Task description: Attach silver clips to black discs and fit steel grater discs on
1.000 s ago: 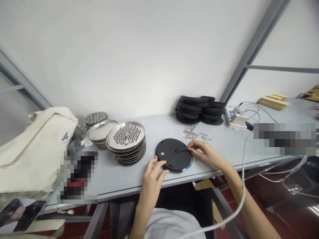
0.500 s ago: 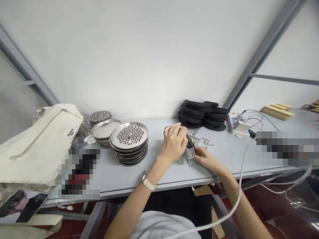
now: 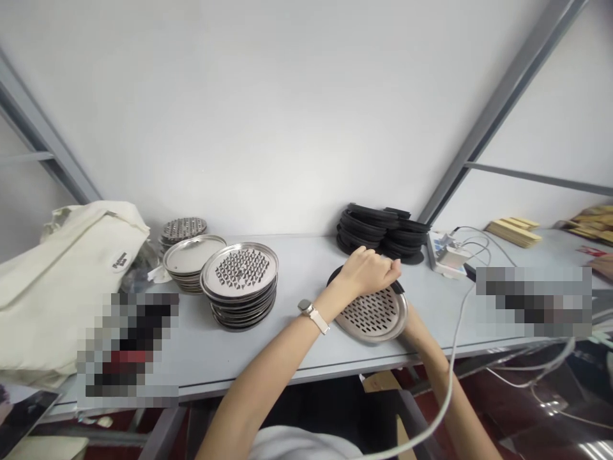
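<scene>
A round metal grater disc point(image 3: 368, 316) with rows of slots is tilted above the table in front of me, and a black rim strip point(image 3: 396, 285) runs along its upper edge. Over that rim my left hand point(image 3: 368, 271) is closed, its fingers curled and pressing on the edge. My right hand point(image 3: 410, 322) holds the disc from behind at its right side, with the fingers hidden by it. To the left stands a stack of metal grater discs point(image 3: 242, 271), teeth up on the top one. Behind my hands are piles of black rims point(image 3: 366, 223).
Plain metal discs point(image 3: 191, 255) and another grater stack point(image 3: 184, 227) stand farther left, beside a cream cloth bag point(image 3: 71, 275). At right are a power strip point(image 3: 447, 259) with chargers, yellow pieces point(image 3: 514, 231) and another person's hand point(image 3: 602, 265). A white cable point(image 3: 453, 370) crosses my right forearm.
The grater has been turned so its slotted face shows toward me. My left hand has moved right along its rim, and my right hand has gone behind the disc. The loose metal chains are now hidden.
</scene>
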